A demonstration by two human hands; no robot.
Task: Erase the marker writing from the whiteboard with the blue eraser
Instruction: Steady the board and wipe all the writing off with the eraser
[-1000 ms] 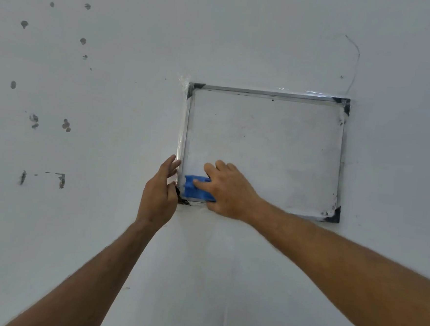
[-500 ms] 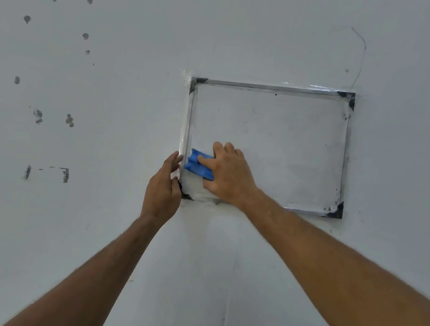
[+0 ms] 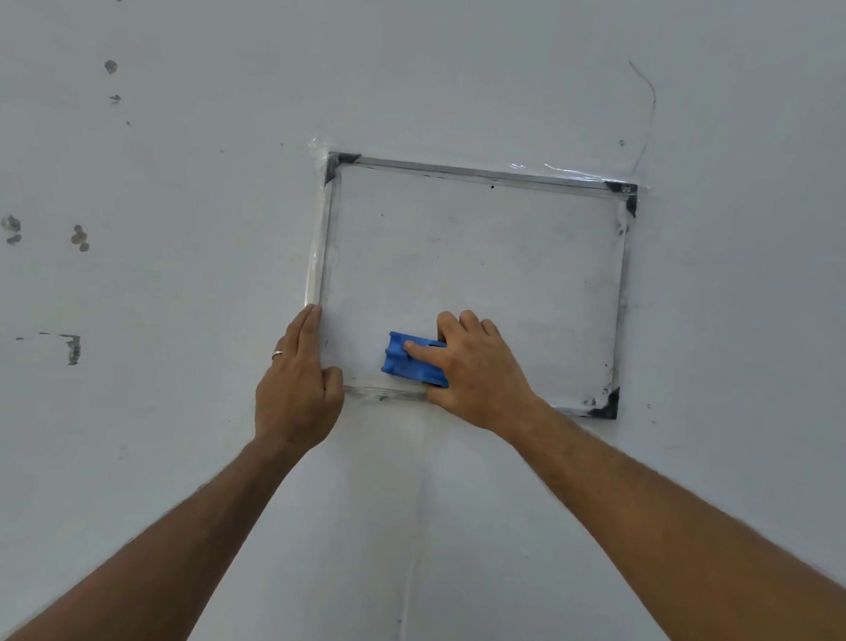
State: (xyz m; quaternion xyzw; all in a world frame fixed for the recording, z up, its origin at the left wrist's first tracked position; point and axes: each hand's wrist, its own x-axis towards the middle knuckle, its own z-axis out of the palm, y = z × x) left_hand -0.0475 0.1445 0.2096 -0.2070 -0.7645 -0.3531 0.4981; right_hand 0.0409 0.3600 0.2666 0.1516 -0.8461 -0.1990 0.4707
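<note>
My right hand (image 3: 477,369) grasps the blue eraser (image 3: 410,364) against the whiteboard (image 3: 474,274), just above its bottom edge, left of center. My left hand (image 3: 299,381), fingers straight, presses the frame's lower-left corner. Open board surface extends above and rightward.

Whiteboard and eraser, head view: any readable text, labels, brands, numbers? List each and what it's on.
None readable.
whiteboard: no writing legible, only faint grey smudges and small dark specks.
blue eraser, held by the right hand: no label or brand visible.
wall: dark marks and blotches at left, not letters or numbers.
left hand: plain ring, no marking to read.
</note>
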